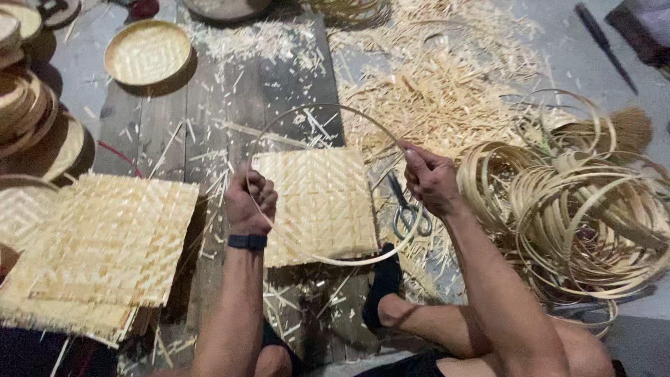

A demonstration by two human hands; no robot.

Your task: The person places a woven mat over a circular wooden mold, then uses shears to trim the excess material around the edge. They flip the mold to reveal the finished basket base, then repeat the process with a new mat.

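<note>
Bamboo lay everywhere on the plank floor (160, 132), shavings (426, 91) thick across it. Largest was the stack of woven mats (105, 244) at the left, then the heap of coiled hoops (586, 216) at the right, both seemingly waiting their turn. One square mat (317, 202) sat before the person, unrimmed as far as I could see. Over it arched a thin bamboo strip (314, 112), bent nearly into a ring; the left hand (250, 202) was fisted tight around one part, the right hand (429, 180) pinched another. A finished round tray (148, 52) rested farther off, and scissors (407, 209) lay beside the mat.
</note>
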